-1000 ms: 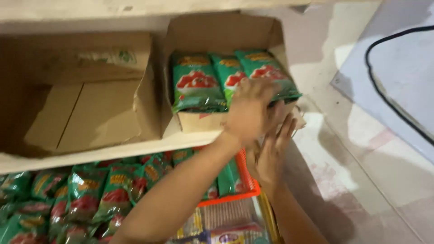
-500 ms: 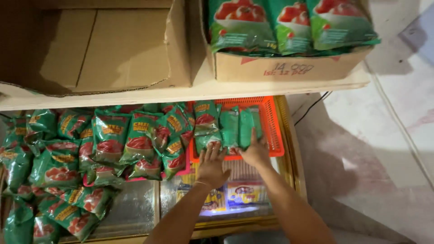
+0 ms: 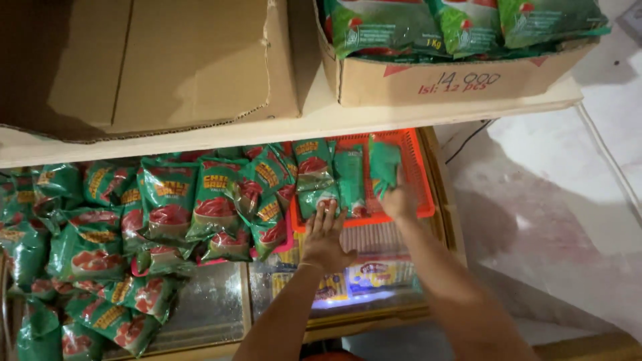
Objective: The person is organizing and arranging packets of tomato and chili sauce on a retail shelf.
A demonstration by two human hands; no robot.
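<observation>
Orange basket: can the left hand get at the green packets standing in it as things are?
Probably yes. The left hand already rests on a green packet at the front edge of the orange basket, nothing lies between, and the white shelf above leaves the front open.

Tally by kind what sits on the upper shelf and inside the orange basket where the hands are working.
Cardboard boxes on the shelf: 2, one empty and one filled
Green packets showing in the filled box: 3
Orange basket: 1
Green packets in the basket: 3, as far as shows
Hands at the basket: 2, left hand and right hand
Total: 11
</observation>
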